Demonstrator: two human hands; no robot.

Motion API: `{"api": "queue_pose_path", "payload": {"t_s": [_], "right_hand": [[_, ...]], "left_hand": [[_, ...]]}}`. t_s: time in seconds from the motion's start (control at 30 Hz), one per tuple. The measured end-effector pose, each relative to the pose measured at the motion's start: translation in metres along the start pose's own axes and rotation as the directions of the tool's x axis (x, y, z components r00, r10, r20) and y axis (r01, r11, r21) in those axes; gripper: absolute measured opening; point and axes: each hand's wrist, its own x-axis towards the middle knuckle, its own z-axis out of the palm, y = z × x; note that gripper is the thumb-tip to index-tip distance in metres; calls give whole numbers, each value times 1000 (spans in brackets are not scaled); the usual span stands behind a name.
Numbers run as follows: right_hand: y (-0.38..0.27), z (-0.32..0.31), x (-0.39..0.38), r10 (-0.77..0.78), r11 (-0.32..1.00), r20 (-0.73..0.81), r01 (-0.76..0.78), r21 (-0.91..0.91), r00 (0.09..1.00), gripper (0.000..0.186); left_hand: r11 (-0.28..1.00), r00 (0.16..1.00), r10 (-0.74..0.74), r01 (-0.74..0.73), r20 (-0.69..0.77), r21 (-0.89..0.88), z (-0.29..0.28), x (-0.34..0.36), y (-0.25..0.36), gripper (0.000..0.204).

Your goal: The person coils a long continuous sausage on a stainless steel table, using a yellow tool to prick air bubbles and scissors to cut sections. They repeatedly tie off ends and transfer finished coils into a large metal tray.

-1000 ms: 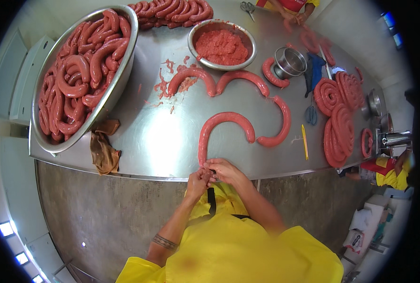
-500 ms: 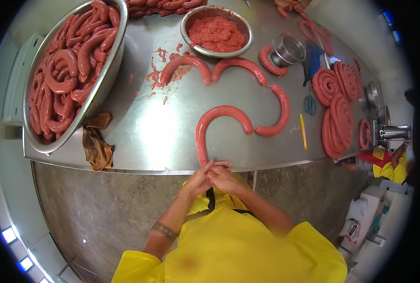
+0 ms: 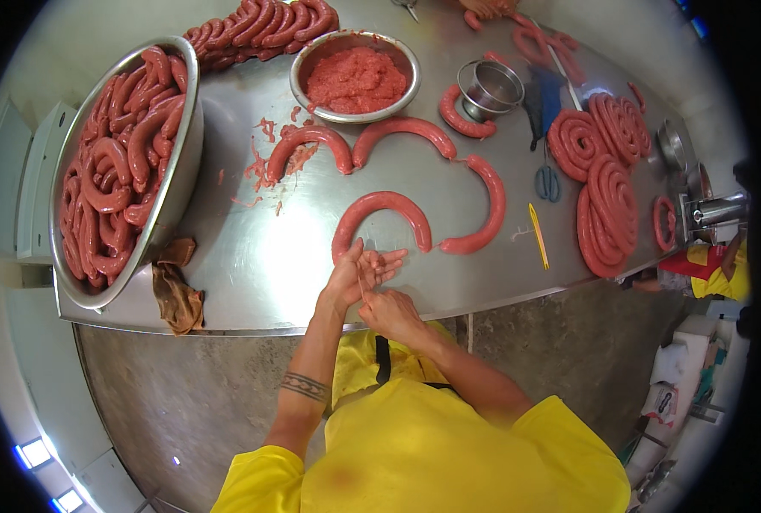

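Note:
A chain of plump red sausages curves over the steel table, and its nearest link point(image 3: 382, 202) arches just beyond my hands. My left hand point(image 3: 352, 275) is palm up at that link's near end, its fingers stretched out to the right and its thumb raised. Lower and to the right, my right hand point(image 3: 392, 315) is closed, with its fingertips against the left palm. A thin pale strand point(image 3: 362, 278) runs across the palm to the right fingertips; I cannot tell whether it is string or casing.
At left stands a big metal basin point(image 3: 194, 111) heaped with sausages; a brown cloth point(image 3: 177, 299) hangs by it. Beyond are a bowl point(image 3: 410, 64) of minced meat and a metal pot point(image 3: 493, 89). Rightward lie scissors point(image 3: 548, 184), a yellow netting needle point(image 3: 538, 235) and coiled sausages point(image 3: 607, 209).
My hands, clasped together at the table edge before, have moved forward over the table. The left fingers have spread, and the right hand has drawn slightly apart with the strand between. The view has shifted.

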Motion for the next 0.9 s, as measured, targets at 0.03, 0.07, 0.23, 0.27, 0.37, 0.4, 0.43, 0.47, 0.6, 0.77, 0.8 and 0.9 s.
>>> {"api": "queue_pose_path", "payload": {"t_s": [0.03, 0.07, 0.23, 0.27, 0.37, 0.4, 0.43, 0.47, 0.6, 0.77, 0.8, 0.9], "right_hand": [[4, 2, 0, 80, 996, 63, -78, -32, 995, 23], [10, 3, 0, 29, 999, 1, -29, 15, 1000, 23], [38, 18, 3, 66, 994, -74, -59, 92, 995, 24], [42, 21, 4, 169, 982, -5, -167, 90, 986, 24], [48, 30, 7, 228, 955, 30, -229, 190, 973, 25], [49, 33, 7, 183, 955, 43, -188, 229, 982, 26], [50, 35, 7, 163, 956, 81, -177, 233, 983, 27], [51, 37, 7, 134, 943, 39, -140, 303, 990, 28], [53, 36, 3, 121, 911, -28, -100, 401, 992, 31], [50, 9, -9, 21, 953, 21, -26, 302, 1000, 31], [48, 3, -11, 18, 958, 23, -24, 287, 1000, 31], [43, -6, -11, 17, 978, 36, -24, 206, 999, 30]], "left_hand": [[998, 997, 65, -65, 42, 15, -1, 2, 0, 69], [993, 989, 109, -113, 100, 34, -3, 4, 1, 68], [975, 982, -128, 98, -142, -199, -19, 2, 11, 51], [985, 975, -108, 78, -196, -152, -21, -3, 11, 44], [1000, 955, 12, -12, -296, 2, -24, -27, 13, 25], [995, 954, 97, -85, -285, 53, -25, -35, 11, 19], [986, 925, 159, -135, -344, 93, -23, -38, 9, 13], [973, 934, 233, -221, -270, 72, -21, -40, 5, 13], [919, 882, 394, -378, -260, 109, -9, -38, -36, 33], [989, 999, 33, -29, 19, -147, -8, -38, -37, 24], [985, 953, 12, 41, 304, -170, -9, -35, -25, 24], [982, 926, 85, -140, -369, -123, -9, -32, 3, 21]]}}
